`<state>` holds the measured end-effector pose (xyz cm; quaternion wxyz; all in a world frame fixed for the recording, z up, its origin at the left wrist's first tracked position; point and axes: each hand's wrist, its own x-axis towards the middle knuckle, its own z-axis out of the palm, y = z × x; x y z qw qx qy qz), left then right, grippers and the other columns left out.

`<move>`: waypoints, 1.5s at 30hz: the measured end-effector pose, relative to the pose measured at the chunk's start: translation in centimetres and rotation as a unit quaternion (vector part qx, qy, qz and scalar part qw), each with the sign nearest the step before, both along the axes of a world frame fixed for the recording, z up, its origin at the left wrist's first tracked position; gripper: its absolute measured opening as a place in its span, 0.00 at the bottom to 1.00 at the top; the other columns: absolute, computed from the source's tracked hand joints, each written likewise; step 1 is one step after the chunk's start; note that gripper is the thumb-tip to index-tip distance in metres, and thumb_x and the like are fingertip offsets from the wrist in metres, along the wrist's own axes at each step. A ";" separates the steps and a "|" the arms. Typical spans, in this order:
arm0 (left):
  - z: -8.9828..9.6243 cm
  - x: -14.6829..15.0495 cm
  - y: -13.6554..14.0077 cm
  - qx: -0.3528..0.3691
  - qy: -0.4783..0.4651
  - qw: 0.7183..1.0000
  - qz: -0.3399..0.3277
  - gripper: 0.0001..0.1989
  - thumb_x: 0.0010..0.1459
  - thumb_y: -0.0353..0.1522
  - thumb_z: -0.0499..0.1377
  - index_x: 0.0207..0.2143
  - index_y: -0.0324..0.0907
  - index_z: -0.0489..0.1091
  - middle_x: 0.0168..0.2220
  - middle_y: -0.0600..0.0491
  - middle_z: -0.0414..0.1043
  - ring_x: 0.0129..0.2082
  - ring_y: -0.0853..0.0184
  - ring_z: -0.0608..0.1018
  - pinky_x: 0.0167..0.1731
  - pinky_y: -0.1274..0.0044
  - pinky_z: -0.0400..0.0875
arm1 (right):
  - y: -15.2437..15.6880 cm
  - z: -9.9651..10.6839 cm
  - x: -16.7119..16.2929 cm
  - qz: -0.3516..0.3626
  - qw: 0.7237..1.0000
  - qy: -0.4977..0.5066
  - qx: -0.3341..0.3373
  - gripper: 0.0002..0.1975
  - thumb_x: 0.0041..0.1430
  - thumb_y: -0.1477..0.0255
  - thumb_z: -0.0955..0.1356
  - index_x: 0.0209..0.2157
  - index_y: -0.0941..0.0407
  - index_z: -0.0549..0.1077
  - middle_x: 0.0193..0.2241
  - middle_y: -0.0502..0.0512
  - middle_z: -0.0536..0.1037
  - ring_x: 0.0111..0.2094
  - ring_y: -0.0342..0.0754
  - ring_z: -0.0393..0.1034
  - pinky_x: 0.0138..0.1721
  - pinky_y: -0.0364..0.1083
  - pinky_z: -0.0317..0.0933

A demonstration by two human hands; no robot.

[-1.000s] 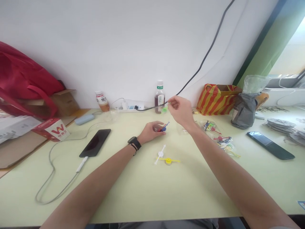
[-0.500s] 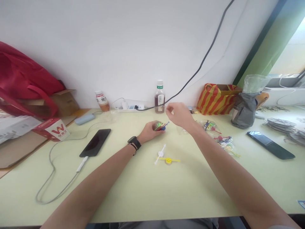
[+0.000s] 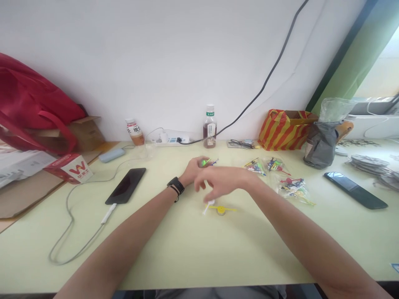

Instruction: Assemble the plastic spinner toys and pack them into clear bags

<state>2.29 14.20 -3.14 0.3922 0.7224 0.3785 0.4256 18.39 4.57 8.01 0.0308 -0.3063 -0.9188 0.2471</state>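
Note:
My left hand is closed around several small coloured plastic arrow spinners; green and blue ones stick out, and my right hand partly covers them. My right hand, slightly blurred, hovers just in front with fingers apart and bent downward. Beneath its fingertips lies a white arrow spinner, its upper part hidden; I cannot tell whether the fingers touch it. Against it rests a yellow arrow spinner with a round hub. To the right are clear bags of coloured spinners.
On the left lie a black phone with a white cable and a red-and-white box. A drink bottle stands by the wall near a power strip. Glasses, a striped bag and a second phone are on the right.
My right hand has moved down and toward me, from above the table to over the white spinner, and its fingers have spread. My left hand stays in place with its spinners.

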 end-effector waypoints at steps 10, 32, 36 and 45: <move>-0.2 -0.1 0.1 0.017 -0.030 0.999 0.007 0.26 0.51 0.45 0.72 0.47 0.38 0.77 0.39 0.45 0.83 0.36 0.58 0.83 0.35 0.70 0.78 | 1.0 -2.4 -0.8 0.021 0.997 -0.041 -0.054 0.08 0.56 0.79 0.70 0.38 0.57 0.78 0.32 0.51 0.79 0.31 0.45 0.71 0.28 0.42 0.58; 0.5 0.7 -1.4 0.090 0.061 0.994 0.016 0.26 0.53 0.48 0.71 0.48 0.42 0.76 0.42 0.50 0.82 0.37 0.63 0.79 0.40 0.72 0.72 | 4.0 0.3 3.4 -0.336 0.880 0.158 0.297 0.08 0.62 0.76 0.65 0.39 0.55 0.76 0.31 0.57 0.80 0.32 0.53 0.71 0.39 0.48 0.60; 0.5 0.7 -1.3 0.086 0.050 0.995 -0.002 0.26 0.51 0.45 0.73 0.48 0.42 0.76 0.41 0.49 0.82 0.40 0.61 0.80 0.43 0.72 0.72 | 4.2 0.2 3.5 -0.312 0.899 0.187 0.245 0.06 0.59 0.77 0.66 0.33 0.56 0.76 0.29 0.54 0.80 0.30 0.49 0.72 0.35 0.45 0.61; 0.3 0.6 -1.1 0.065 0.057 0.996 0.011 0.24 0.48 0.42 0.74 0.44 0.40 0.78 0.33 0.51 0.79 0.32 0.63 0.76 0.35 0.73 0.69 | 5.0 -0.7 3.5 -0.384 0.888 0.095 0.236 0.10 0.60 0.80 0.65 0.37 0.57 0.77 0.36 0.60 0.82 0.36 0.53 0.75 0.37 0.47 0.62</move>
